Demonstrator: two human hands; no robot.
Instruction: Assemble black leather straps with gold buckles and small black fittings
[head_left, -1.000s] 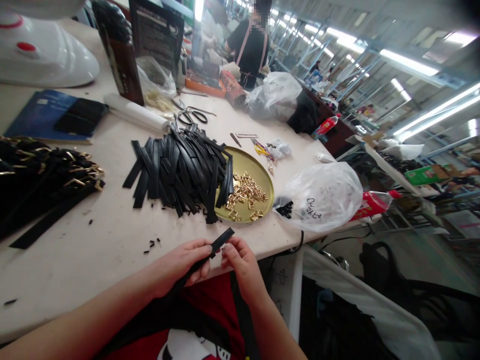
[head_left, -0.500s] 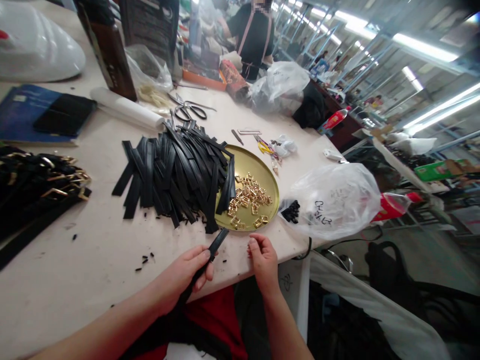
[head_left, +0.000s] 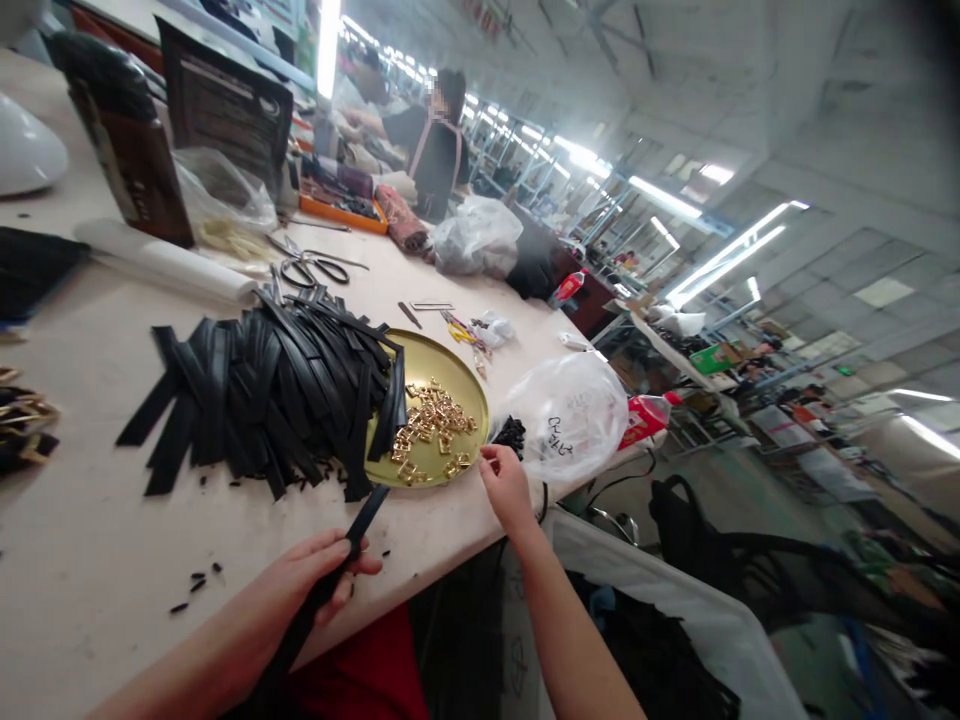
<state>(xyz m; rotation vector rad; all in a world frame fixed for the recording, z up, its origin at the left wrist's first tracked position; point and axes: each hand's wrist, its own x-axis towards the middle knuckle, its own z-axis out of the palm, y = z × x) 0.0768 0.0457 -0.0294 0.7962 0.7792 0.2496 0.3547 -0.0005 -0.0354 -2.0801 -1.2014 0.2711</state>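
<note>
My left hand (head_left: pixel 326 570) grips a black strap (head_left: pixel 367 515), its free end pointing up toward the tray and the rest trailing down over my lap. At the right rim of the round gold tray (head_left: pixel 474 385), my right hand (head_left: pixel 507 488) has its thumb and fingers pinched together. Whether anything sits in that pinch I cannot make out. Small gold buckles (head_left: pixel 435 420) lie heaped in the tray. A thick pile of black straps (head_left: pixel 262 390) covers the tray's left side. Just beyond my right fingertips are small black pieces (head_left: pixel 510 434) at the mouth of a clear plastic bag (head_left: pixel 577 415).
Scissors (head_left: pixel 311 265), yellow-handled pliers (head_left: pixel 459 328) and a white roll (head_left: pixel 165 260) lie farther back. Loose black bits (head_left: pixel 198 582) dot the table near my left forearm. A red-labelled bottle (head_left: pixel 646 415) lies behind the bag. Below the table edge stands a white bin (head_left: pixel 675 580).
My right hand has moved to the right and forward, to the tray's right edge near the black pieces. My left hand still holds the strap. The camera view has swung right and up.
</note>
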